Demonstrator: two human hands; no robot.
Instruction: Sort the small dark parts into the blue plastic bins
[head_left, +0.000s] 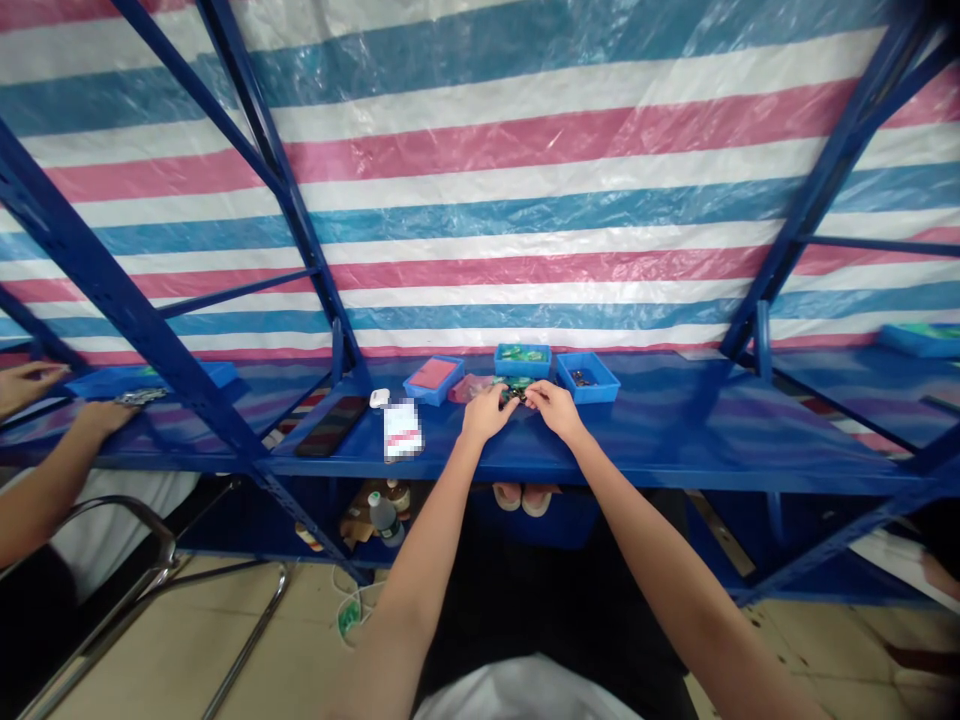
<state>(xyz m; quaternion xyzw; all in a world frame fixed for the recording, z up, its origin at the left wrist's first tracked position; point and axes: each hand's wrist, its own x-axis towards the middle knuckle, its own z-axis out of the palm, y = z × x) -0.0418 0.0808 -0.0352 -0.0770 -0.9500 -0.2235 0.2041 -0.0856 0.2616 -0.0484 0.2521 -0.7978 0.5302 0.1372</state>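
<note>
Both of my hands meet over the blue shelf table (675, 430), near its middle. My left hand (486, 412) has its thumb and fingers drawn together at small dark metallic parts (516, 394). From the other side, my right hand (553, 404) pinches at the same cluster; what exactly its fingertips hold is too small to make out. Just behind the hands are green pieces and a pink plastic bag (471, 388). A blue tray with green packets (523, 354) stands further back. Right of it, another blue tray (604, 388) holds small dark parts.
Left of my hands are a blue tray with a pink block (434, 373), a white case (379, 398), a pixelated white item (403, 430) and a dark phone (332, 427). Blue posts flank the table. A co-worker's hands (105, 418) are at the far left; bottles (385, 518) stand below.
</note>
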